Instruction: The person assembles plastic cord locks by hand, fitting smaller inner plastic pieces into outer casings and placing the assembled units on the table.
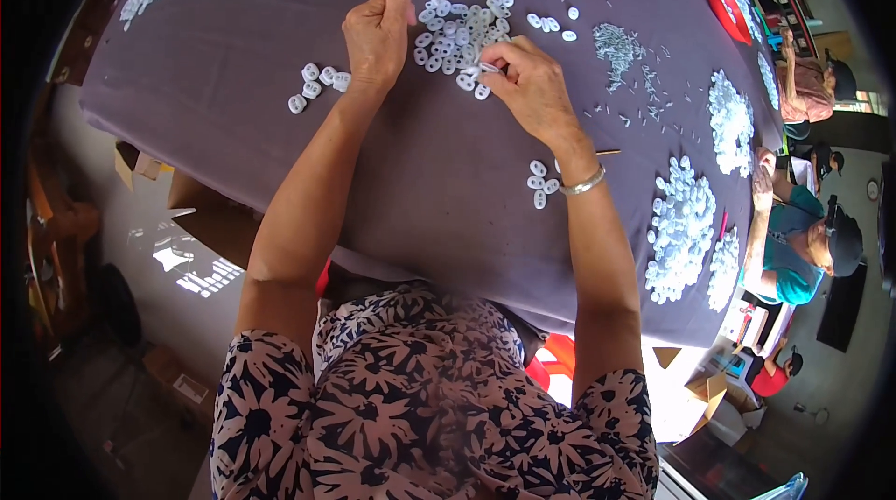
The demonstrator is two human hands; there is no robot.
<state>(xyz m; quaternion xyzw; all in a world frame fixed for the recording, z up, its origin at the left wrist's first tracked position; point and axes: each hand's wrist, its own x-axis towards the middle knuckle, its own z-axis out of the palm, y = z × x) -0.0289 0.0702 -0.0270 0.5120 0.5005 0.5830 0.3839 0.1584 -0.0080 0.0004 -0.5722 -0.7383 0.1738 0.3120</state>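
A loose heap of small white oval plastic pieces with holes (457, 33) lies on the dark cloth in front of me. My right hand (534, 89) is at the heap's near right edge, thumb and fingertips pinched on a white oval piece (489, 69). Left of the heap, my left hand (375, 41) is raised with its fingers curled together; whatever they hold, if anything, is hidden. Several more oval pieces (311, 89) sit beside my left wrist. Another small group of them (539, 184) lies next to my right wrist, which wears a bracelet.
Small grey metal screws or pins (618, 54) are scattered right of my right hand, and a thin brown stick (609, 152) lies nearer. Large piles of white pieces (681, 229) line the table's right side. A red dish (728, 10) stands far right. Other people (793, 248) sit along that side.
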